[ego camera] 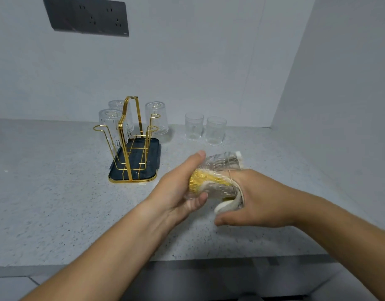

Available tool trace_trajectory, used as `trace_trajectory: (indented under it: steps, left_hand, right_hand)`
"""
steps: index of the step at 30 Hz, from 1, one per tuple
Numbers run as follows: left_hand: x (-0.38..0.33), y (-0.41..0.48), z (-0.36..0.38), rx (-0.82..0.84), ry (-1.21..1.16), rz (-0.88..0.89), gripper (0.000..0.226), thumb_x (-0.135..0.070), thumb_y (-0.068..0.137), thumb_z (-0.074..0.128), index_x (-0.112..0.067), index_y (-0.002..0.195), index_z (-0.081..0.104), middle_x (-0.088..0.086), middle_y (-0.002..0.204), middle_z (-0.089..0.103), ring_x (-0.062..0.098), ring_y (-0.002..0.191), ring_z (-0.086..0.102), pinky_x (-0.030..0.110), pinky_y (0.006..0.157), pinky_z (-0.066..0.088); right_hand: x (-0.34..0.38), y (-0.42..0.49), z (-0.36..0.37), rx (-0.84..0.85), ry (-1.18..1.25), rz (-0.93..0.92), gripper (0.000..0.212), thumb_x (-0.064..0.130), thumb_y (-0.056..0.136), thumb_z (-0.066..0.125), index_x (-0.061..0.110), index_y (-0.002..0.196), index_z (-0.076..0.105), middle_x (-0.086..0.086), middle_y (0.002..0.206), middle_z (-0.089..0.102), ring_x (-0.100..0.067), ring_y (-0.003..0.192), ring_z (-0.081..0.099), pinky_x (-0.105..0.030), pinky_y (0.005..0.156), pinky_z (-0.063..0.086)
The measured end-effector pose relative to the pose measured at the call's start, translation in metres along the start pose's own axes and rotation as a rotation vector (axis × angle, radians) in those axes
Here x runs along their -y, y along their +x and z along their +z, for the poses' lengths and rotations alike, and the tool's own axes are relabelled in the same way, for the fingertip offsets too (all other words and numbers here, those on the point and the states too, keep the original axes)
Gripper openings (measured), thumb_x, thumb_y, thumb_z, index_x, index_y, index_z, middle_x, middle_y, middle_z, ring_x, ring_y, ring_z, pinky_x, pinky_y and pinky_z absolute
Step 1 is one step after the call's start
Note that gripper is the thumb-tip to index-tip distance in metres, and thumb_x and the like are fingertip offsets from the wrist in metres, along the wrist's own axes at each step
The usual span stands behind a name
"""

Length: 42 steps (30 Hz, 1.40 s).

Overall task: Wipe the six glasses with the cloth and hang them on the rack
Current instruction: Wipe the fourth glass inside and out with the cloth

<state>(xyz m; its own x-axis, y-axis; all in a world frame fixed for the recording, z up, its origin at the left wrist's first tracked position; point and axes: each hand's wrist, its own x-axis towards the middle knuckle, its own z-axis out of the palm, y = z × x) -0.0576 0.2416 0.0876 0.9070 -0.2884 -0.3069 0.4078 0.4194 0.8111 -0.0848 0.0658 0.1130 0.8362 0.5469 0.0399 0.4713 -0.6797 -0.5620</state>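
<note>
Light even, cool, diffuse; medium brightness, no blown-out glare. White wall (209, 61) reads bluish-grey, darker toward right-hand corner. Speckled grey stone countertop (56, 203) carries only faint soft shadows: beside gold wire rack on dark tray (152, 148), under forearms near front edge. Small highlights on gold wire. Clear ribbed glass (222, 164) and yellow-and-white cloth (229, 204) smeared by motion blur; left hand (176, 190) and right hand (259, 196) slightly soft. Wide-angle distortion: front edge bows, black socket panel (87, 16) skewed.
</note>
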Motion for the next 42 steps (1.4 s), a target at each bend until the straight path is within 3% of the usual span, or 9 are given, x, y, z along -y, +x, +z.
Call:
trace_trajectory:
  steps: [5,8,13,18,23,26,33,38,42]
  left_hand:
    - [0.003,0.001,-0.007,-0.028,-0.032,0.011,0.028,-0.043,0.088,0.076,-0.017,0.099,0.076,0.001,0.079,0.073,0.014,0.065,0.069,0.021,0.041,0.054]
    - [0.001,0.002,-0.01,-0.092,-0.018,0.1,0.035,-0.045,0.089,0.075,-0.018,0.11,0.073,0.001,0.103,0.075,0.016,0.083,0.071,0.023,0.044,0.055]
    - [-0.002,-0.001,-0.002,-0.132,-0.008,0.2,0.031,-0.043,0.092,0.072,-0.021,0.113,0.067,-0.011,0.114,0.059,0.01,0.095,0.06,0.026,0.052,0.058]
    - [0.001,0.001,-0.002,-0.132,0.01,0.235,0.039,-0.045,0.092,0.071,-0.017,0.117,0.066,-0.005,0.108,0.068,0.012,0.089,0.069,0.026,0.05,0.054]
    - [0.003,0.0,-0.003,-0.122,0.025,0.268,0.034,-0.044,0.092,0.071,-0.015,0.11,0.063,-0.01,0.078,0.075,0.001,0.062,0.072,0.025,0.047,0.052]
    - [0.003,0.0,-0.003,-0.101,0.014,0.282,0.031,-0.043,0.094,0.069,-0.016,0.108,0.063,-0.017,0.067,0.073,0.0,0.059,0.071,0.024,0.045,0.052]
    - [0.006,0.0,0.0,-0.124,0.046,0.284,0.039,-0.045,0.092,0.071,-0.014,0.113,0.061,0.003,0.104,0.074,0.012,0.078,0.074,0.026,0.049,0.054]
    - [0.008,-0.001,0.005,-0.099,0.019,0.288,0.033,-0.041,0.093,0.07,-0.014,0.109,0.06,-0.005,0.076,0.076,0.009,0.063,0.073,0.026,0.046,0.054]
    - [0.009,-0.002,0.005,-0.129,-0.017,0.259,0.039,-0.043,0.093,0.071,-0.012,0.116,0.064,0.002,0.095,0.075,0.011,0.068,0.074,0.025,0.047,0.054]
  right_hand:
    - [-0.009,-0.007,-0.006,-0.038,0.213,0.047,0.051,0.021,0.079,0.089,0.026,0.125,0.066,0.011,0.113,0.072,-0.009,0.103,0.07,-0.027,0.088,0.057]
    - [-0.019,-0.015,-0.007,-0.148,0.517,0.079,0.049,0.025,0.078,0.089,0.023,0.122,0.066,0.012,0.101,0.072,-0.006,0.091,0.069,-0.023,0.077,0.056]
    - [-0.026,-0.02,0.004,-0.235,1.04,0.038,0.081,0.06,0.069,0.084,0.008,0.125,0.059,-0.012,0.111,0.059,-0.028,0.1,0.052,-0.04,0.087,0.043]
    - [-0.021,-0.021,0.005,-0.207,1.196,0.027,0.056,0.051,0.095,0.053,0.008,0.13,0.064,-0.015,0.122,0.066,-0.031,0.107,0.061,-0.048,0.095,0.049]
    - [-0.026,-0.02,0.004,-0.187,1.214,0.052,0.058,0.036,0.077,0.085,0.011,0.127,0.07,-0.016,0.125,0.069,-0.039,0.114,0.057,-0.063,0.111,0.038]
    - [-0.024,-0.02,0.003,-0.136,1.155,0.021,0.057,0.028,0.074,0.088,0.016,0.127,0.071,-0.013,0.129,0.07,-0.032,0.111,0.066,-0.05,0.102,0.052]
    - [-0.011,-0.012,0.003,-0.304,1.055,0.109,0.037,0.007,0.073,0.074,0.008,0.109,0.064,-0.008,0.096,0.077,-0.018,0.079,0.072,-0.03,0.067,0.061]
    - [-0.007,-0.007,0.009,-0.375,0.911,0.144,0.054,0.012,0.076,0.076,0.009,0.125,0.054,-0.01,0.107,0.079,-0.025,0.088,0.077,-0.031,0.074,0.062]
    - [-0.004,-0.005,0.02,-0.49,0.55,0.143,0.043,0.036,0.087,0.073,0.024,0.127,0.064,0.005,0.118,0.076,-0.014,0.105,0.074,-0.036,0.091,0.059]
